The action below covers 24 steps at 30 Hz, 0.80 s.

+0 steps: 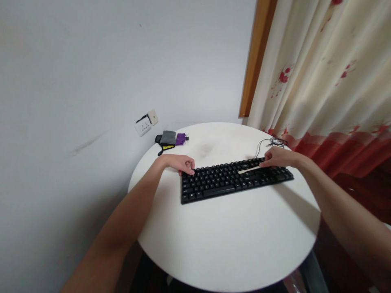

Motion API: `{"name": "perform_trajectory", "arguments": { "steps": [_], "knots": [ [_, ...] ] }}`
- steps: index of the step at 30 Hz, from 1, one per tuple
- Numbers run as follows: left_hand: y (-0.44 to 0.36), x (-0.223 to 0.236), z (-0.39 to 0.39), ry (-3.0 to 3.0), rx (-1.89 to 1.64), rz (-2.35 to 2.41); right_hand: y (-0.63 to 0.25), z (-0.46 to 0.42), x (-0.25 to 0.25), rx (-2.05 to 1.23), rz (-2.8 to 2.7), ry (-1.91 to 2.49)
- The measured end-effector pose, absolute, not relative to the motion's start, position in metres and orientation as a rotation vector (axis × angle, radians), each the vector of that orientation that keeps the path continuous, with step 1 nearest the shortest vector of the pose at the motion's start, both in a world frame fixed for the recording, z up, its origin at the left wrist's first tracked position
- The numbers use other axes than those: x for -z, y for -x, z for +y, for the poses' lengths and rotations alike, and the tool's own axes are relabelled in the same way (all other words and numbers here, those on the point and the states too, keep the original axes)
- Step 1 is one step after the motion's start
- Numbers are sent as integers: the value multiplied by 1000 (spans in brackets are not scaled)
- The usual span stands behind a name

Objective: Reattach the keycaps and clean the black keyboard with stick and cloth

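Note:
A black keyboard [224, 179] lies at a slight slant on the round white table. My left hand [180, 162] is closed at its back left corner, thumb on the keys and the other fingers curled at the edge. Between the pinched fingers of my right hand [273, 157] is a thin pale stick with a wider tip [249, 169]. It points left, low over the keys right of the keyboard's middle; whether the tip is a swab or a brush is too small to tell. My right hand hides some keys at the back right.
The round white table [214, 240] stands by a wall with a socket [143, 127]. Folded grey cloth [168, 137] and a purple item [181, 139] lie at the back left. A coiled black cable [276, 142] rests behind my right hand. A patterned curtain [308, 69] hangs at the right.

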<state>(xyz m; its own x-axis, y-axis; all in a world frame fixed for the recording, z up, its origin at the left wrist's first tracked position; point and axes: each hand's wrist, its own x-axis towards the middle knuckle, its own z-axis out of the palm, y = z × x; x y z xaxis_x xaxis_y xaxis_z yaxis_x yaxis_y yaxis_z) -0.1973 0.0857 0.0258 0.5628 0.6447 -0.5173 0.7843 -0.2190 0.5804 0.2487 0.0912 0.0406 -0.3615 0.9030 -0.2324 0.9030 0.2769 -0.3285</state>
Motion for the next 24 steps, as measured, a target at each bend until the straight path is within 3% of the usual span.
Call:
{"name": "perform_trajectory", "arguments": {
  "steps": [9, 24],
  "knots": [
    [195, -29, 84, -1945, 206, 1146, -199, 71, -43, 718, 2617, -1729],
    [193, -32, 85, -1942, 222, 1130, -298, 98, -49, 592, 2452, -1858]
  ]
}}
